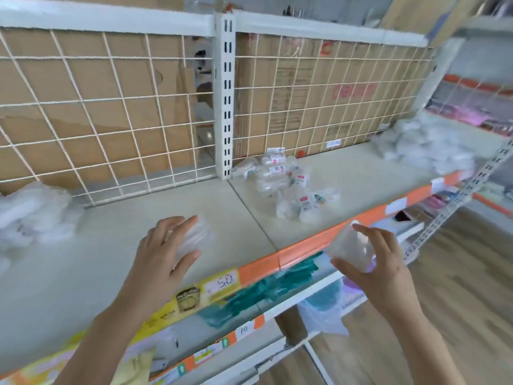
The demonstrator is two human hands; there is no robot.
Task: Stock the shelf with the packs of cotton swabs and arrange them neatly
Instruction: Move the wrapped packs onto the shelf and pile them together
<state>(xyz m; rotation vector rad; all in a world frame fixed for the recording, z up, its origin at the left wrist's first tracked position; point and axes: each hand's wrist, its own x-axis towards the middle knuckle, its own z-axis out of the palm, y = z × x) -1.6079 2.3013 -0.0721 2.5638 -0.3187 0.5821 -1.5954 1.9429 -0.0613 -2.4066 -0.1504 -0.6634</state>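
Two clear packs of cotton swabs are in hand in the head view, one per grip. The left grip (pixel 163 254) is curled round a clear pack (pixel 195 234) low over the front part of the shelf (pixel 116 245); whether that pack touches the board cannot be told. The right grip (pixel 380 262) pinches a second pack (pixel 349 248) between thumb and fingers, in front of the orange price strip (pixel 302 247) at the shelf's edge. More packs lie in a loose heap (pixel 283 187) farther back on the shelf, just right of the white slotted upright (pixel 226 93) and near the wire grid (pixel 111 107) at the back. Cardboard boxes (pixel 319 90) stand behind the grid. Crumpled white plastic bags sit at the left end (pixel 33 212) and the right end (pixel 433 151) of the shelf. Teal goods (pixel 277 284) lie on the lower shelf below.
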